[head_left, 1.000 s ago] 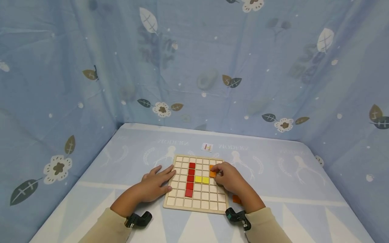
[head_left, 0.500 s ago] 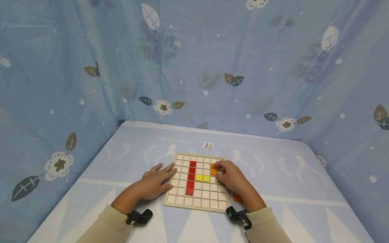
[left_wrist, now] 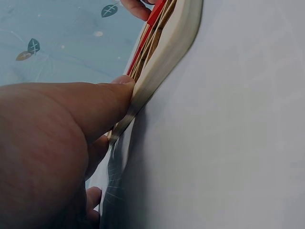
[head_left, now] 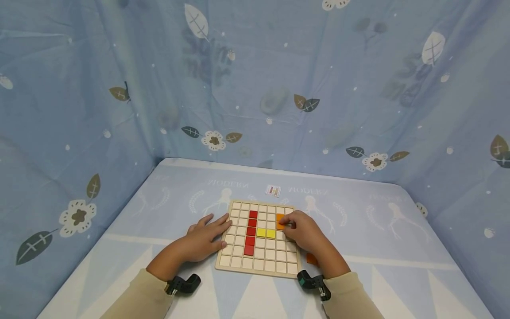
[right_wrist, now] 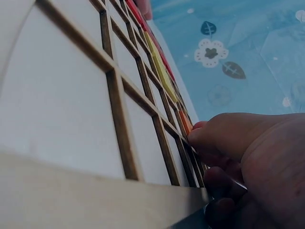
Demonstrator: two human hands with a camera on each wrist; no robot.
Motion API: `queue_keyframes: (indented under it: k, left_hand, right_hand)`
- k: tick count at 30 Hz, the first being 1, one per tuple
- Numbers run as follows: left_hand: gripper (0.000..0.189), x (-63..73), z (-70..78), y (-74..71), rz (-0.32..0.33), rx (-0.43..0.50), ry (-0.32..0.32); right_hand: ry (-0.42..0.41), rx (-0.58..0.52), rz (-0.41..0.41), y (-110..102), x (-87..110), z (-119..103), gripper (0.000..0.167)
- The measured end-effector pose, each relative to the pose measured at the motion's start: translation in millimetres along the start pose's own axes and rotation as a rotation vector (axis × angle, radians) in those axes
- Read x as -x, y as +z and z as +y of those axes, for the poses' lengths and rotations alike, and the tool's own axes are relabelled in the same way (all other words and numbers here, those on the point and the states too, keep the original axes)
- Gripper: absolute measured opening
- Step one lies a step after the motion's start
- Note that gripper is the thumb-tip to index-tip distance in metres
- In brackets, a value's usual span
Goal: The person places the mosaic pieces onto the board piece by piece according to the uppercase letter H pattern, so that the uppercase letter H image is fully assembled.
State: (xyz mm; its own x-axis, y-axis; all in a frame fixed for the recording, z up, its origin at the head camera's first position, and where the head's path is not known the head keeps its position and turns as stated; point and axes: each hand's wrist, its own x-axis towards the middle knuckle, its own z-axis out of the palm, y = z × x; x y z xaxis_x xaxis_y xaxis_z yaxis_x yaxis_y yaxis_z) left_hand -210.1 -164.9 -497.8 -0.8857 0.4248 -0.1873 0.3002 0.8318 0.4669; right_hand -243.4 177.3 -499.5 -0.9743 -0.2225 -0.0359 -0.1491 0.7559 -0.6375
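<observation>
A light wooden grid board (head_left: 256, 272) lies on the table, with a column of several red tiles (head_left: 251, 231) and two yellow tiles (head_left: 265, 233) set in it. Orange (head_left: 280, 217) fills two cells of the board near its upper right. My right hand (head_left: 304, 231) pinches at this orange tile (right_wrist: 185, 122) with curled fingers and thumb, covering part of it. My left hand (head_left: 202, 240) rests on the board's left edge with fingers spread; in the left wrist view its thumb (left_wrist: 112, 102) lies against the rim.
Another orange tile (head_left: 311, 259) lies on the table right of the board, partly behind the right forearm. Beyond the board is a small printed card (head_left: 273, 191). Blue patterned cloth (head_left: 255, 88) hangs behind and at both sides. Each wrist carries a black camera (head_left: 183, 284).
The head view has shifted slightly. My right thumb has drawn a little closer to the fingers at the orange tile. My left hand keeps its place on the board.
</observation>
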Motion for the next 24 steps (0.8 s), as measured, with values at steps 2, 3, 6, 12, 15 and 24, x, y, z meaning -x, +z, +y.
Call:
queue_keyframes:
  k: [2,3,6,12,15,24]
  left_hand:
    - [0.069,-0.3,-0.5,0.1,-0.002,-0.001,0.001]
    - [0.069,-0.3,-0.8,0.2,-0.002,-0.003,0.001]
    - [0.069,0.0,-1.7,0.6,-0.001,-0.004,-0.001]
    - [0.069,0.0,0.8,1.7,0.003,0.021,0.004]
    - [0.069,-0.6,1.3,3.1,0.003,0.017,0.001]
    - [0.069,0.9,0.8,-0.2,-0.002,0.010,-0.005]
  right_hand:
    - [0.001,-0.008,0.003,-0.5,0.4,0.4,0.017]
    - [0.002,-0.013,0.003,-0.3,0.7,0.5,0.018]
    - [0.021,-0.052,0.005,-2.6,3.2,0.1,0.020]
    - [0.049,-0.065,0.026,-22.4,9.7,0.9,0.024]
    - [0.064,-0.035,0.048,-36.3,14.2,5.8,0.027]
    - [0.069,0.086,0.037,-53.1,35.2,36.7,0.032]
